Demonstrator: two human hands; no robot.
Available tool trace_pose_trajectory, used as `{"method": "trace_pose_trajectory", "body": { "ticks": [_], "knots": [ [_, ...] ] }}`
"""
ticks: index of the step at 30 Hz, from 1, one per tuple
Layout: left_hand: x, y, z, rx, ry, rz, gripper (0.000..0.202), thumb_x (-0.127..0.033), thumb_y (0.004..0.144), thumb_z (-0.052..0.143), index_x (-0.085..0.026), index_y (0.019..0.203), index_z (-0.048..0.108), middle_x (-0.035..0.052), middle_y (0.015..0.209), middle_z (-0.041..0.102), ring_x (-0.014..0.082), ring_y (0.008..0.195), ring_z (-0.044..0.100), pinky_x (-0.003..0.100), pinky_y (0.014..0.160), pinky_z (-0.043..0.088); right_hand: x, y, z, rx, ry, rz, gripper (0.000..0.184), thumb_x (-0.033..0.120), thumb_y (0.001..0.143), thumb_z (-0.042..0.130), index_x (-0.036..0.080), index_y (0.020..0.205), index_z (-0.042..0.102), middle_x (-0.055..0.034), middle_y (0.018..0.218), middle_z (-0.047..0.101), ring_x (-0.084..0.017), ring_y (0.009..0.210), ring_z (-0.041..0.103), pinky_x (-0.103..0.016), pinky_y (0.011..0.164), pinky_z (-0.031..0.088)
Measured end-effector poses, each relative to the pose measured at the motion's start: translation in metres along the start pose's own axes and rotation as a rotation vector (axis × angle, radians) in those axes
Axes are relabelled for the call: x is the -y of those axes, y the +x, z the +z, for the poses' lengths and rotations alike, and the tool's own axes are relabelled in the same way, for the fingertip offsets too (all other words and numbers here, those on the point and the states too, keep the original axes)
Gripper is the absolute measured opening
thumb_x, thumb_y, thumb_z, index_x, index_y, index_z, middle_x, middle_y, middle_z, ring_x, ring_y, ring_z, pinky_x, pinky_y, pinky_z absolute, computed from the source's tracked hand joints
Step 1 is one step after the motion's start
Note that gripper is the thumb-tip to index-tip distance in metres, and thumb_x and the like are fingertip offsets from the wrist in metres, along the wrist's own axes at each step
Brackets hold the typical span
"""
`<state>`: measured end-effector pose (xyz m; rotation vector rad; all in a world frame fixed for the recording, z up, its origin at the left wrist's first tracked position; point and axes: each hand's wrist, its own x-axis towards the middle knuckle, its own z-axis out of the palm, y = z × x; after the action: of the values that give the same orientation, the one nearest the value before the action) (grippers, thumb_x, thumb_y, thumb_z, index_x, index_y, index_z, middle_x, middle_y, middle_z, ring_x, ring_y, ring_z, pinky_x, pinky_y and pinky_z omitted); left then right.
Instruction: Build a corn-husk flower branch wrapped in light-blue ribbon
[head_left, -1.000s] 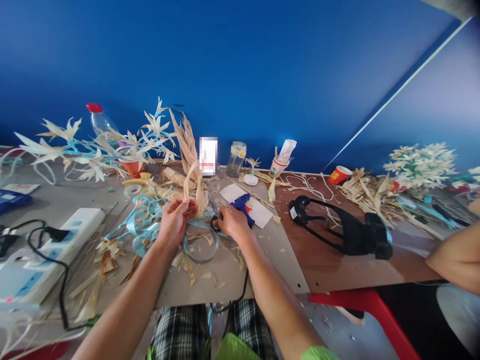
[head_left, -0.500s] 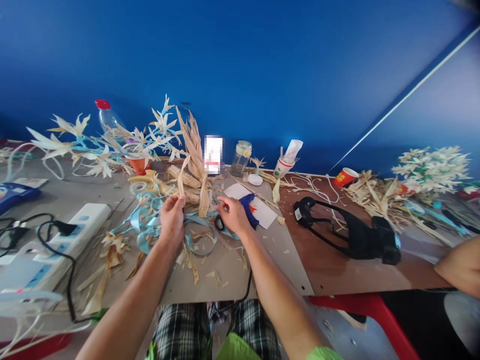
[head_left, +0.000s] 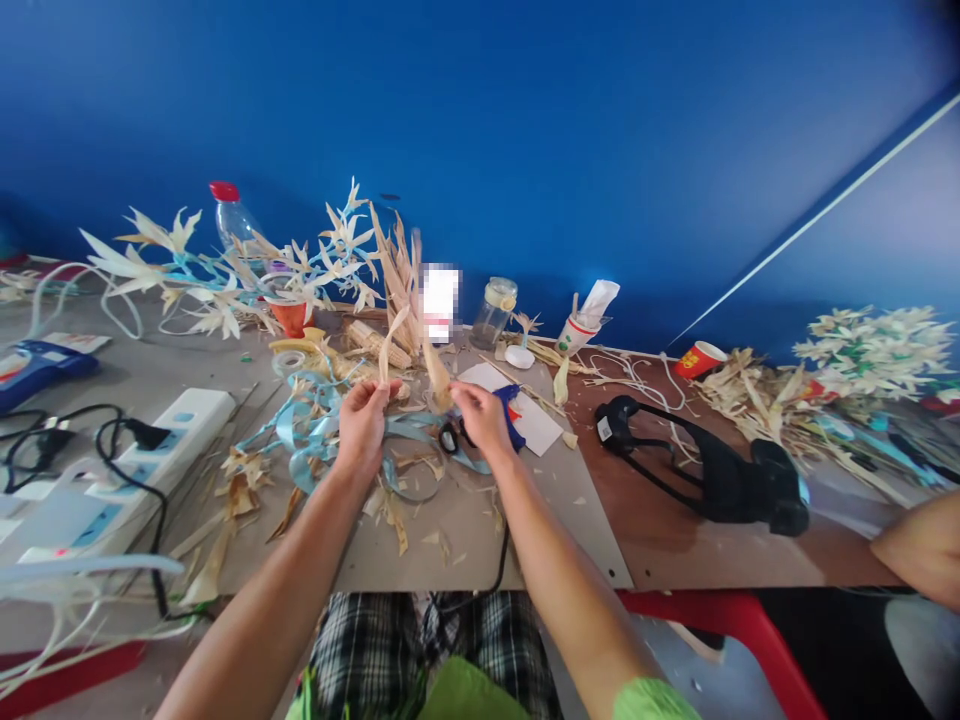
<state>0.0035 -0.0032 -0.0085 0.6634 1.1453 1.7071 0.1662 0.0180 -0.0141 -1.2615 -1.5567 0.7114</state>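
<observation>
In the head view, my left hand pinches a narrow strip of dried corn husk that stands up from the fingertips. My right hand is closed on the lower end of a wider husk piece, tilted to the left. The two pieces are apart. Just below my right hand lie scissors with black handles. A blue glue gun is partly hidden behind that hand. Light blue ribbon lies in loops to the left of my left hand.
Husk flowers on blue stems spread at the back left, near corn cobs. A white power strip with cables is at the left. A glass jar, a black strapped headset and another person's arm are to the right.
My right hand has taken hold of the wider husk piece, which stood apart from its fingers before. My left hand keeps its strip. The whole view has shifted slightly.
</observation>
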Motion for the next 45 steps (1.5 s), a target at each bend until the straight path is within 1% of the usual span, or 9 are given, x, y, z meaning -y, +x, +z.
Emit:
{"method": "trace_pose_trajectory", "body": {
  "ticks": [4,9,14,23,26,29,35,39,45],
  "knots": [
    [0.002,0.001,-0.001,0.006,0.114,0.028,0.020,-0.035,0.064,0.067,-0.017,0.069,0.059,0.0024,0.074,0.068,0.0127,0.069,0.059,0.024,0.069,0.043,-0.004,0.005,-0.015,-0.185,0.051,0.091,0.032,0.039,0.080,0.049,0.014,0.079,0.070,-0.0049,0.078,0.069,-0.019,0.077,0.060,-0.027,0.072,0.045],
    [0.003,0.000,0.000,0.030,0.178,0.000,0.024,-0.038,0.065,0.067,-0.016,0.072,0.060,0.0038,0.078,0.068,0.0134,0.070,0.058,0.025,0.066,0.042,-0.004,0.004,-0.018,-0.176,-0.018,0.088,0.037,0.044,0.080,0.045,0.015,0.067,0.063,-0.0001,0.059,0.057,-0.016,0.064,0.052,-0.024,0.061,0.039],
    [0.003,0.000,0.001,0.043,0.180,-0.076,0.026,-0.038,0.062,0.068,-0.016,0.074,0.061,0.0033,0.080,0.068,0.0146,0.074,0.060,0.026,0.067,0.043,-0.005,0.004,-0.018,-0.175,-0.039,0.092,0.038,0.045,0.081,0.044,0.015,0.066,0.062,-0.0007,0.060,0.058,-0.015,0.063,0.052,-0.024,0.060,0.038],
    [0.004,0.003,0.001,0.025,0.129,-0.055,0.026,-0.035,0.058,0.072,-0.016,0.070,0.058,0.0019,0.072,0.066,0.0127,0.069,0.060,0.025,0.070,0.045,-0.004,0.006,-0.020,-0.179,-0.222,0.146,0.029,0.037,0.081,0.050,0.016,0.086,0.069,-0.0106,0.093,0.069,-0.024,0.092,0.058,-0.034,0.085,0.041],
    [0.004,0.003,0.000,0.015,0.112,-0.070,0.027,-0.034,0.056,0.073,-0.016,0.070,0.058,0.0024,0.072,0.066,0.0132,0.069,0.060,0.025,0.068,0.046,-0.002,0.002,-0.017,-0.177,-0.355,0.139,0.026,0.032,0.080,0.053,0.016,0.093,0.069,-0.0146,0.108,0.063,-0.029,0.108,0.050,-0.043,0.094,0.035],
    [0.002,0.002,0.001,0.010,0.121,-0.111,0.026,-0.034,0.057,0.072,-0.016,0.070,0.059,0.0029,0.074,0.066,0.0130,0.070,0.061,0.025,0.068,0.047,0.004,-0.004,-0.011,-0.239,-0.466,0.019,0.029,0.026,0.078,0.057,0.019,0.105,0.067,-0.0148,0.127,0.051,-0.033,0.122,0.037,-0.049,0.099,0.026],
    [-0.004,-0.001,0.002,0.011,0.078,-0.189,0.022,-0.027,0.057,0.071,-0.016,0.071,0.058,0.0032,0.079,0.066,0.0137,0.074,0.062,0.027,0.068,0.052,0.014,-0.018,0.005,0.033,-0.418,-0.103,0.030,0.025,0.085,0.053,0.021,0.112,0.064,-0.0077,0.092,0.068,-0.025,0.101,0.054,-0.040,0.093,0.031],
    [-0.003,-0.001,0.000,0.065,-0.022,-0.252,0.022,-0.024,0.058,0.072,-0.015,0.073,0.057,0.0027,0.076,0.064,0.0146,0.073,0.062,0.032,0.068,0.055,0.016,-0.023,0.015,0.174,-0.426,-0.109,0.032,0.031,0.085,0.056,0.023,0.115,0.064,-0.0058,0.089,0.071,-0.024,0.098,0.056,-0.038,0.091,0.033],
    [-0.001,-0.001,0.000,0.135,-0.100,-0.315,0.019,-0.019,0.061,0.070,-0.015,0.072,0.055,0.0029,0.076,0.064,0.0169,0.073,0.064,0.033,0.064,0.056,0.017,-0.024,0.019,0.260,-0.412,-0.089,0.031,0.033,0.085,0.055,0.026,0.113,0.065,-0.0045,0.091,0.071,-0.023,0.094,0.058,-0.036,0.088,0.037]
  ]
}}
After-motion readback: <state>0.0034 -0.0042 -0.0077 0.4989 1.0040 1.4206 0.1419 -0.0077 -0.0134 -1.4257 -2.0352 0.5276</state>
